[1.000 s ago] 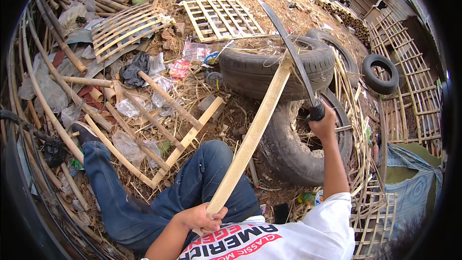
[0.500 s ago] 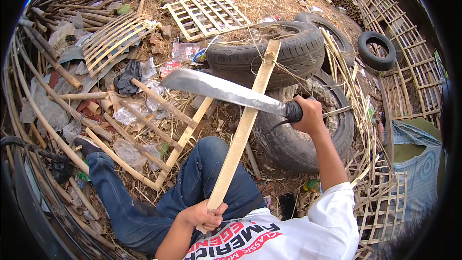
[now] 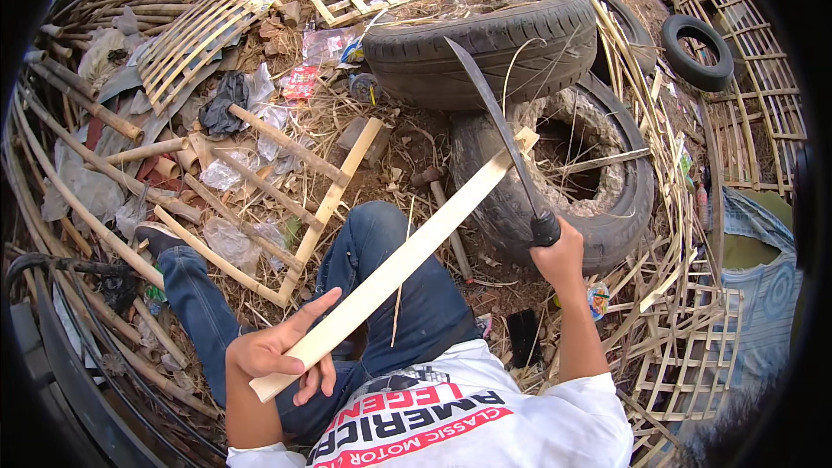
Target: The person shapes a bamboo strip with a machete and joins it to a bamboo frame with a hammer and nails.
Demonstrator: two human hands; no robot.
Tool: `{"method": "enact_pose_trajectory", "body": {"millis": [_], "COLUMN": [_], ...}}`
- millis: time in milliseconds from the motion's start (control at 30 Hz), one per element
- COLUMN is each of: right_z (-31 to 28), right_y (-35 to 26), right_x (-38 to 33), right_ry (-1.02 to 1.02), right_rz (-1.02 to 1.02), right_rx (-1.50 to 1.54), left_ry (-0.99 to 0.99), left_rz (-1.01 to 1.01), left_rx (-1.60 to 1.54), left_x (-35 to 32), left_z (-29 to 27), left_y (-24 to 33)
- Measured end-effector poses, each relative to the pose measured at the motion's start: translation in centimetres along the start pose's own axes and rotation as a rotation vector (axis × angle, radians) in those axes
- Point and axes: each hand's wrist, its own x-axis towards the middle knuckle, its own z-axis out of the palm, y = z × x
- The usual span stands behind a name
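Note:
My left hand (image 3: 282,355) grips the near end of a pale bamboo slat (image 3: 390,273), its index finger stretched along the edge. The slat slants up to the right across my bent knee, its far end near the lower tyre (image 3: 637,208). My right hand (image 3: 559,256) is closed round the black handle of a machete (image 3: 496,108). The blade points up and left, crossing the slat near its far end; I cannot tell whether they touch. A thin sliver (image 3: 401,282) hangs beside the slat over my jeans.
An upper tyre (image 3: 477,52) rests on the lower one. A bamboo frame with rungs (image 3: 329,199) lies by my left leg. Bamboo poles (image 3: 113,113) and plastic litter (image 3: 230,247) crowd the left. Loose strips (image 3: 646,130) and woven lattice (image 3: 693,338) lie at the right.
The slat has tipped down to the right and shows its paler face. My left hand has shifted left and loosened its fist. The machete has swung from nearly level to steeply upright.

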Motion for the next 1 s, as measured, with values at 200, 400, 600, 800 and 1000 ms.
{"method": "enact_pose_trajectory", "body": {"millis": [200,400,600,800,1000], "right_z": [2.4,3.0,3.3,6.3,12.4], "right_y": [1.1,1.5,0.2,-1.7,-8.5], "right_x": [-4.8,-5.2,-5.8,-4.8,1.6], "right_ry": [-0.2,-0.238,-0.22,-0.398,-0.617], "right_rz": [0.129,0.156,0.19,0.135,-0.042], "right_rx": [0.279,0.394,0.425,0.442,0.527], "left_ry": [-0.119,-0.083,0.677,0.167,0.249], "left_rz": [0.312,0.896,1.185,1.698,1.834], "left_rx": [0.431,0.552,1.191,0.721,0.738], "left_x": [-1.0,6.4,5.4,9.1,7.3], "left_z": [0.5,3.7,3.8,8.2,8.6], "left_y": [4.7,8.1,8.7,7.9,14.1]}}
